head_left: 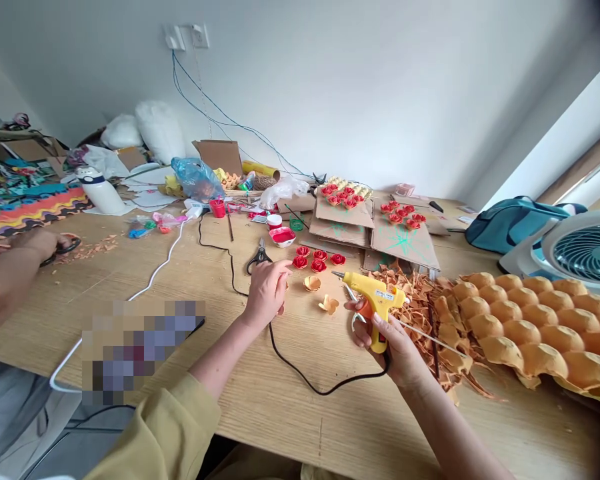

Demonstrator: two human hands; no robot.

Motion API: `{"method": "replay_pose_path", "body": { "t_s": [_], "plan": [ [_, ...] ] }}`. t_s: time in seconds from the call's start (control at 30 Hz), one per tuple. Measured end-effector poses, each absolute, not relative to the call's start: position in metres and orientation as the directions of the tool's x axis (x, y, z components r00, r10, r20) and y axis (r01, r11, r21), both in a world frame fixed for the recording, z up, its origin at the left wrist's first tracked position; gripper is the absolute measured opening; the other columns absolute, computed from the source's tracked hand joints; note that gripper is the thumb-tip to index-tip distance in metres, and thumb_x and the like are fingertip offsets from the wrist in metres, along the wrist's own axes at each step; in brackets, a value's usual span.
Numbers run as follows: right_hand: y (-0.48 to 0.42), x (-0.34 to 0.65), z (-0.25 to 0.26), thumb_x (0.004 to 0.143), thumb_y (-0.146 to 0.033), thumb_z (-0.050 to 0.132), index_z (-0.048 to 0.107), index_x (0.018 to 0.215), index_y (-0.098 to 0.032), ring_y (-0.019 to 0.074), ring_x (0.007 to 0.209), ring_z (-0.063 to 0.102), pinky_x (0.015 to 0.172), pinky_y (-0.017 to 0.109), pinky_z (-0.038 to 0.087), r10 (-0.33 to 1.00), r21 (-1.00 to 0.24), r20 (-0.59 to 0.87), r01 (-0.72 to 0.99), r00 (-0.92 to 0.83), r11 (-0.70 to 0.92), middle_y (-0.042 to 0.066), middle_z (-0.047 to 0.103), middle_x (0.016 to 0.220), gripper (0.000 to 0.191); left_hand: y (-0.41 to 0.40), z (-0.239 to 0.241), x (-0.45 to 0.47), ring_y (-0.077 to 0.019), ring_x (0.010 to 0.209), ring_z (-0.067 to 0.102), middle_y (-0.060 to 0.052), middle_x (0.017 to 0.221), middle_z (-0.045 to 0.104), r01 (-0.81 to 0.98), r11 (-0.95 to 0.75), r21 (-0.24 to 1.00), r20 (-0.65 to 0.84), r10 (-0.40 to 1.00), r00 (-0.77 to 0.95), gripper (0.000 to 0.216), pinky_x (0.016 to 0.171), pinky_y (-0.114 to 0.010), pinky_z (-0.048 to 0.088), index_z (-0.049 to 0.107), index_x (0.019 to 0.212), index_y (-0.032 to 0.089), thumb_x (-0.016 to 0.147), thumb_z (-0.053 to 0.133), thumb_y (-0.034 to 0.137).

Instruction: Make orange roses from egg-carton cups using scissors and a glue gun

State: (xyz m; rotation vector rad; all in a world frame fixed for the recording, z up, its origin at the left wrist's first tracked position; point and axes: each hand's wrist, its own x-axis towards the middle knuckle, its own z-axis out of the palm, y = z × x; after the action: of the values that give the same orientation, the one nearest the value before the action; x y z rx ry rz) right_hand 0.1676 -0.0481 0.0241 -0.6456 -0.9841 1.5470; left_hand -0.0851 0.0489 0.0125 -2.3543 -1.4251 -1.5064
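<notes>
Glue gun [373, 291] in the right hand [393, 343], likely light and stiff: gripping round the handle [379, 341], well behind the probably hot nozzle [338, 274]. Curling the left hand [266, 292]; cannot tell whether pinching anything. Between both hands, seeing bare paper flowers [329, 305], probably light and easily crushed, best held by the base.

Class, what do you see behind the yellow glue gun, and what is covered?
Orange scraps show beyond the yellow glue gun, which the right hand holds. Whatever lies directly behind its body is hidden.
</notes>
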Motion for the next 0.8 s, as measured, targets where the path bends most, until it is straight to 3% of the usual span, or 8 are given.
{"method": "replay_pose_path", "body": {
  "t_s": [0.13, 0.3, 0.4, 0.5, 0.57, 0.67, 0.8],
  "plan": [
    [-0.041, 0.166, 0.005, 0.090, -0.034, 0.066, 0.068, 0.103, -0.023, 0.0045, 0.051, 0.033, 0.051, 0.025, 0.036, 0.966, -0.849, 0.109, -0.528, -0.236, -0.033, 0.004, 0.060, 0.102, 0.018, 0.048, -0.003, -0.101, -0.0181, 0.084, 0.066, -0.005, 0.087, 0.072, 0.650, -0.537, 0.538, 0.618, 0.776, 0.129, 0.024, 0.078, -0.029, 0.050, 0.064, 0.087, 0.019, 0.099, 0.044, 0.028],
    [-0.046, 0.167, -0.011, 0.093, -0.034, 0.061, 0.067, 0.108, -0.023, 0.0053, 0.054, 0.035, 0.054, 0.026, 0.035, 0.962, -0.863, 0.056, -0.498, -0.268, -0.088, 0.004, 0.059, 0.102, 0.019, 0.044, -0.001, -0.105, -0.0127, 0.066, 0.064, -0.001, 0.086, 0.069, 0.628, -0.436, 0.645, 0.450, 0.880, 0.149, 0.018, 0.057, -0.022, 0.048, 0.064, 0.090, 0.020, 0.096, 0.051, 0.032],
    [-0.047, 0.168, -0.014, 0.094, -0.036, 0.060, 0.066, 0.107, -0.022, 0.0060, 0.056, 0.037, 0.057, 0.027, 0.037, 0.976, -0.869, 0.020, -0.487, -0.218, -0.091, 0.005, 0.059, 0.108, 0.020, 0.042, 0.002, -0.105, -0.0117, 0.064, 0.063, 0.000, 0.083, 0.067, 0.649, -0.438, 0.622, 0.444, 0.880, 0.168, 0.015, 0.056, -0.021, 0.047, 0.064, 0.088, 0.020, 0.095, 0.054, 0.028],
    [-0.046, 0.167, -0.016, 0.094, -0.037, 0.060, 0.066, 0.109, -0.023, 0.0076, 0.058, 0.037, 0.059, 0.028, 0.038, 0.987, -0.871, -0.019, -0.481, -0.161, -0.096, 0.005, 0.059, 0.108, 0.021, 0.041, 0.001, -0.101, -0.0118, 0.061, 0.059, 0.000, 0.074, 0.064, 0.681, -0.449, 0.578, 0.469, 0.866, 0.172, 0.019, 0.060, -0.023, 0.047, 0.062, 0.081, 0.019, 0.096, 0.053, 0.026],
    [-0.046, 0.166, -0.017, 0.093, -0.037, 0.061, 0.065, 0.110, -0.023, 0.0088, 0.059, 0.038, 0.059, 0.028, 0.038, 0.989, -0.871, -0.034, -0.482, -0.142, -0.098, 0.005, 0.059, 0.106, 0.022, 0.039, -0.002, -0.095, -0.0149, 0.070, 0.061, -0.001, 0.074, 0.064, 0.688, -0.518, 0.507, 0.516, 0.823, 0.239, 0.017, 0.069, -0.027, 0.049, 0.061, 0.083, 0.018, 0.096, 0.052, 0.022],
    [-0.048, 0.164, -0.019, 0.093, -0.039, 0.060, 0.065, 0.110, -0.024, 0.0101, 0.061, 0.040, 0.059, 0.029, 0.039, 0.991, -0.866, -0.042, -0.489, -0.128, -0.100, 0.006, 0.060, 0.106, 0.024, 0.032, -0.008, -0.079, -0.0198, 0.091, 0.063, -0.005, 0.095, 0.069, 0.652, -0.643, 0.402, 0.543, 0.741, 0.396, 0.017, 0.084, -0.034, 0.050, 0.062, 0.104, 0.018, 0.095, 0.049, 0.013],
    [-0.050, 0.162, -0.018, 0.094, -0.042, 0.059, 0.068, 0.106, -0.023, 0.0102, 0.063, 0.042, 0.061, 0.029, 0.041, 0.991, -0.864, -0.037, -0.494, -0.130, -0.097, 0.006, 0.061, 0.104, 0.024, 0.023, -0.010, -0.054, -0.0243, 0.109, 0.059, -0.008, 0.117, 0.065, 0.661, -0.664, 0.349, 0.468, 0.735, 0.491, 0.033, 0.096, -0.041, 0.049, 0.056, 0.125, 0.021, 0.093, 0.056, 0.016]
  ]
}}
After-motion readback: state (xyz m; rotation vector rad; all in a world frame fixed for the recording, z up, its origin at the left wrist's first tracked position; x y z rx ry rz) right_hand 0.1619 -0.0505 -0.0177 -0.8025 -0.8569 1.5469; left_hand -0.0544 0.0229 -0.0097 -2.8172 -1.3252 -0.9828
